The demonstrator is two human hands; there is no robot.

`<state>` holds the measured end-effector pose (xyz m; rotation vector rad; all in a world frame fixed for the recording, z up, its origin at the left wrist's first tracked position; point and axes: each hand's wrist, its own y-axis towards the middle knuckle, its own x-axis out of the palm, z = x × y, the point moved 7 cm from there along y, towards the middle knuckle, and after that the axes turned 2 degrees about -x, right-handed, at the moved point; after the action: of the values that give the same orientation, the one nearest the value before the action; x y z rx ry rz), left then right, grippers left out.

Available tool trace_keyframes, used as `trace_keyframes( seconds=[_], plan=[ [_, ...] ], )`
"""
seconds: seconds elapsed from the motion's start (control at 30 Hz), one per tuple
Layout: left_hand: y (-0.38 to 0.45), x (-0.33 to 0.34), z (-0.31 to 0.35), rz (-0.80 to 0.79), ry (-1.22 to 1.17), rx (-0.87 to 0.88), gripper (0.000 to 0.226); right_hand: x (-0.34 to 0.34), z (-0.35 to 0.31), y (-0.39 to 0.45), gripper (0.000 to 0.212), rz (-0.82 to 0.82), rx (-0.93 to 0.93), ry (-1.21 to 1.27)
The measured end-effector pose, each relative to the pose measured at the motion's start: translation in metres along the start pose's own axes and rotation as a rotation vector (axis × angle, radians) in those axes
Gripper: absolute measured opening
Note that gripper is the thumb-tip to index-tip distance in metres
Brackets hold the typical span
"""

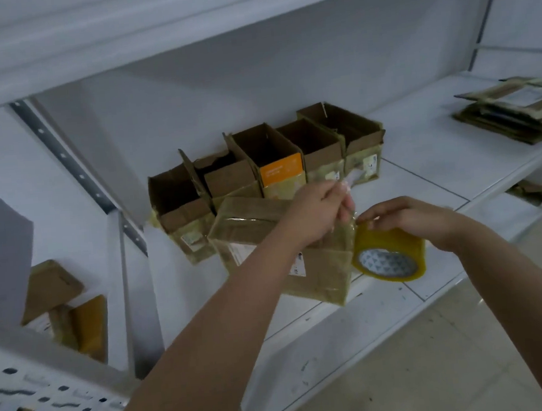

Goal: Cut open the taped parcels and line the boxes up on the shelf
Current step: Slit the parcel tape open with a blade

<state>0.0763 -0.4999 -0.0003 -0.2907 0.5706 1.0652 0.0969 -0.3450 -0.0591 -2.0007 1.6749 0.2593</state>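
While five opened boxes [269,166] stand in one row at the back of the shelf [421,146], mouths up, a sixth, taped parcel [266,238] lies in front, its long axis running from back left to front right. Left hand [319,214] pinches a clear tape strip [349,195] above it; right hand [405,216] grips one yellow tape roll [388,254]. One box bears an orange label, its writing unreadable. Flattened cartons [513,108] lie stacked far right.
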Motion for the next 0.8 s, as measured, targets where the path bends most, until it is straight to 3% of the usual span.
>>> trace_keyframes(
  seconds=[0.07, 0.13, 0.23, 0.3, 0.4, 0.47, 0.57, 0.73, 0.8],
  plan=[
    [0.01, 0.013, -0.016, -0.03, 0.039, -0.063, 0.041, -0.001, 0.006, -0.003, 0.028, -0.059, -0.008, 0.022],
    [0.014, 0.012, -0.027, 0.062, 0.152, -0.034, 0.043, 0.0, 0.012, -0.006, 0.027, -0.101, -0.014, 0.09],
    [0.019, 0.012, -0.031, 0.08, 0.19, -0.004, 0.043, -0.003, 0.019, -0.005, 0.024, -0.071, -0.012, 0.171],
    [0.021, 0.014, -0.03, 0.06, 0.208, -0.007, 0.043, -0.004, 0.024, 0.0, 0.029, -0.037, 0.017, 0.138],
    [0.02, 0.016, -0.03, 0.036, 0.217, 0.001, 0.041, 0.007, 0.04, 0.006, 0.04, -0.014, 0.098, -0.128],
    [0.016, 0.019, -0.026, 0.011, 0.205, 0.012, 0.039, 0.017, 0.049, 0.005, 0.048, -0.022, 0.132, -0.124],
    [0.012, 0.02, -0.018, -0.025, 0.294, 0.024, 0.038, 0.016, 0.048, -0.002, 0.052, -0.002, 0.038, -0.059],
    [0.004, 0.02, -0.006, -0.206, 0.396, -0.026, 0.037, -0.002, 0.046, -0.014, 0.023, 0.06, 0.01, -0.005],
    [0.002, 0.023, 0.002, -0.28, 0.565, -0.044, 0.036, -0.006, 0.044, -0.016, 0.02, 0.103, 0.011, -0.019]
  ],
)
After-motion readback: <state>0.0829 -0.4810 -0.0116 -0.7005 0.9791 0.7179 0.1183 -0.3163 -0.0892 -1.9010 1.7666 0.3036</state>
